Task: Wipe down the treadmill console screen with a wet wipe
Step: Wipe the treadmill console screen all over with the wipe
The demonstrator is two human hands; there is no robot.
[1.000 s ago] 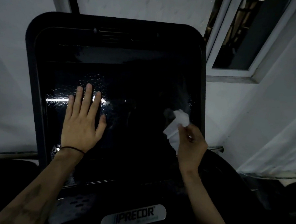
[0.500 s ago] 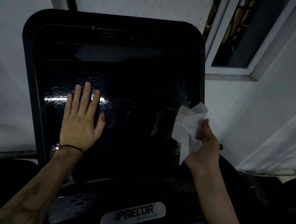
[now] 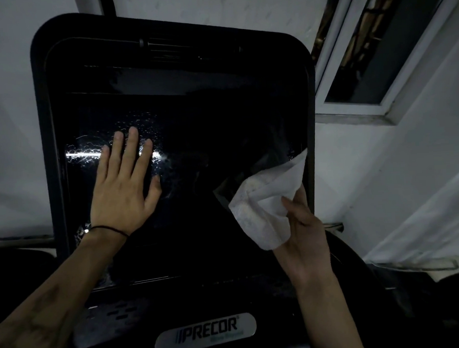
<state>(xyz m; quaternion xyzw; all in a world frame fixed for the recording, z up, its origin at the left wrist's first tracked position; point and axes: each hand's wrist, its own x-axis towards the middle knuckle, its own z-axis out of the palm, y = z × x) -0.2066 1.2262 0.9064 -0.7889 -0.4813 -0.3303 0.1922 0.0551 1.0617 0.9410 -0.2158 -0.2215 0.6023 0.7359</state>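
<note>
Wipe: as I watched, the wet wipe (image 3: 261, 198), limp and light, hung pinched in the right hand (image 3: 303, 231), best bunched.
Brace: left hand (image 3: 123, 190) lay flat, fingers straight, on the console screen (image 3: 221, 137).

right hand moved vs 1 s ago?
Yes. The right hand, gripping the wet wipe, has shifted right, toward the console's right edge, and turned palm-up.

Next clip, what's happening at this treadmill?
A person is cleaning the treadmill console screen. The left hand lies flat, fingers spread, on the left part of the screen. The right hand grips a white wet wipe, partly unfolded, near the screen's right edge. Droplets show around the left hand.
</note>
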